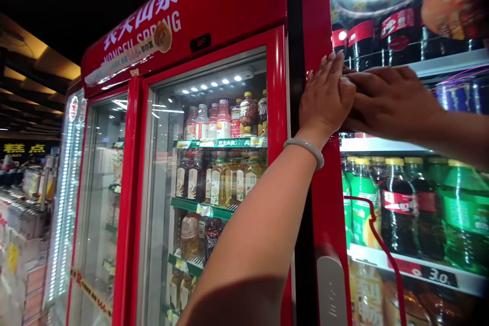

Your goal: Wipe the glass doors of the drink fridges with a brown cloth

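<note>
My left hand (326,94), with a pale grey bangle (307,150) on its wrist, lies against the red door frame (315,15) of the right-hand drinks fridge. Its fingers are stretched upward. From the right edge my right hand (393,91) reaches across the glass, its fingers pointing left toward the frame. The two hands touch or overlap, and the right fingertips are partly hidden behind the left hand. No held object shows in either hand. Behind the glass stand dark cola bottles (399,209) and green bottles (362,204).
A two-door red fridge (233,0) with bottles on green-edged shelves (221,142) stands to the left. A grey handle-like piece (331,290) is on the right fridge's frame below the hands. Shop shelves (23,204) recede at far left.
</note>
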Tool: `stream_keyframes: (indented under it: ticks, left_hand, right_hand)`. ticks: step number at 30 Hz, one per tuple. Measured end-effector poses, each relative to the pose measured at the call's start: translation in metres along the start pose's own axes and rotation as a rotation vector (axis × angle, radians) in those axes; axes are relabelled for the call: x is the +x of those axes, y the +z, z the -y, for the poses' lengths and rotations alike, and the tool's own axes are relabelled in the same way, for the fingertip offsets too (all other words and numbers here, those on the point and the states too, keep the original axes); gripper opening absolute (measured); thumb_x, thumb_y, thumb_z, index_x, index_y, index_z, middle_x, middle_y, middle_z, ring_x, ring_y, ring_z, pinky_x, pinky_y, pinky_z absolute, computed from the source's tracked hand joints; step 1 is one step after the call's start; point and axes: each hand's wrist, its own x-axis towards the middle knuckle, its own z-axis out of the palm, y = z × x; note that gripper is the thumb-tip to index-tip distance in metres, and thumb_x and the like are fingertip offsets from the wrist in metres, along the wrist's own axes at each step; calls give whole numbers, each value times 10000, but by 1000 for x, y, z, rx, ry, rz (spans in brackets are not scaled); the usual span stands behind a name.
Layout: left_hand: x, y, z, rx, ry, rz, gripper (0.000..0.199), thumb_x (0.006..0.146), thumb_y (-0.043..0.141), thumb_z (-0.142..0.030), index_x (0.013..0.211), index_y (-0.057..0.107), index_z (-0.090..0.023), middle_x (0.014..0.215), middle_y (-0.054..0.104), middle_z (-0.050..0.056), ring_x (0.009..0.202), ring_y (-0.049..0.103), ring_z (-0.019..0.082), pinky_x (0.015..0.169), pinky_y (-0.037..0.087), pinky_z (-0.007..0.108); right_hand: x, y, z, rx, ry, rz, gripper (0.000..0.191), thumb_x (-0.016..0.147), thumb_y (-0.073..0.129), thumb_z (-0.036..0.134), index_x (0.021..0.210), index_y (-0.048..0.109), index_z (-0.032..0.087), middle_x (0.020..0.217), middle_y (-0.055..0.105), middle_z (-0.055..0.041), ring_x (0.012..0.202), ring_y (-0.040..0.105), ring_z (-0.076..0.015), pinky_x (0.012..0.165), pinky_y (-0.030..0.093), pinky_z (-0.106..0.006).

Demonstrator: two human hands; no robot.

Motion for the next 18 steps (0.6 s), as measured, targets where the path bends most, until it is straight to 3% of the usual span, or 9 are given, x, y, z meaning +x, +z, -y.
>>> stream_keyframes:
  ticks: [2,4,6,8,12,16,18]
  left_hand:
    - [0,-1,-3,28,2,9,644,1027,99,-286,1668,118,-228,1764,235,-80,1652,71,120,1331,38,233]
    - [1,-3,-6,29,8,-17,650,1025,94,-272,1664,170,-185,1764,247,-46,1645,101,98,1322,36,222]
    - [1,-5,-8,27,1,-39,659,1024,105,-270,1674,151,-170,1762,257,-27,1643,111,84,1330,49,244]
    - [-6,-7,-8,49,-23,-44,673,1017,131,-255,1677,133,-122,1765,252,10,1646,118,95,1341,90,271]
    - [-51,-7,-6,128,13,-4,682,1019,172,-250,1657,132,-15,1769,224,115,1653,98,130,1354,147,314]
    - [-90,-6,-2,182,113,73,684,1034,243,-302,1673,137,-81,1769,216,118,1652,71,135,1356,164,364]
    - [-87,-6,-3,177,92,76,671,1039,258,-289,1667,162,-71,1764,222,130,1650,87,147,1355,176,373]
  right_hand:
    - [7,-3,-19,-12,-30,44,603,1003,384,665,1453,551,300,1537,558,-88,1333,492,-336,1029,320,-489]
    - [27,-4,-23,-35,124,41,613,1021,338,645,1430,572,253,1516,561,-126,1334,477,-370,996,329,-506]
    - [45,-5,-9,-41,326,15,623,1040,284,576,1448,553,189,1511,538,-187,1330,458,-418,949,342,-531]
    - [49,-5,15,-19,420,14,609,1047,246,493,1497,496,167,1533,510,-204,1319,458,-432,923,349,-537]
    - [12,-8,39,-16,244,18,617,1024,318,506,1564,409,221,1586,485,-159,1325,470,-395,924,349,-515]
    - [-9,-13,14,-71,-100,60,560,1007,396,587,1458,524,282,1543,539,-122,1292,493,-354,926,356,-498]
    - [5,-16,4,-109,-125,98,497,1025,367,565,1360,596,279,1496,570,-114,1207,522,-347,879,352,-479]
